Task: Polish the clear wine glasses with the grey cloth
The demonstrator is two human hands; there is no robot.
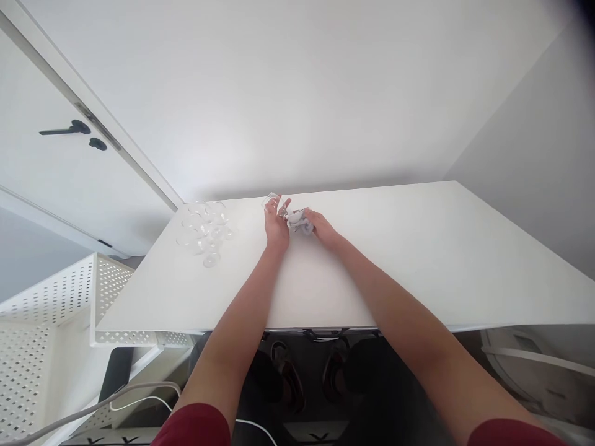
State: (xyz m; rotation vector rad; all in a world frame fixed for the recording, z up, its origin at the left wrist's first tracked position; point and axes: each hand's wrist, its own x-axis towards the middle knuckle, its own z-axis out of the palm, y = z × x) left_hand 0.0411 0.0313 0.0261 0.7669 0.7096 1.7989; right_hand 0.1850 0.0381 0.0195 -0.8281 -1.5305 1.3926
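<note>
My left hand (277,230) is closed around a clear stemmed glass (271,200), tilted on its side with the bowl at the upper left. Against the other end of the glass, my right hand (320,226) presses a crumpled whitish cloth (301,220). The cloth covers the base of the glass, so that part is hidden. Both hands are close together above the far middle of the white tabletop (395,266). To the left of them stands a cluster of several clear stemmed glasses (204,229), whose edges are faint against the white.
A white wall (302,93) rises behind the table. At the left are a door with a black handle (69,128) and a white perforated panel (111,288). Cables (139,390) hang at the lower left. A rounded whitish object (525,353) sits below the table's right side.
</note>
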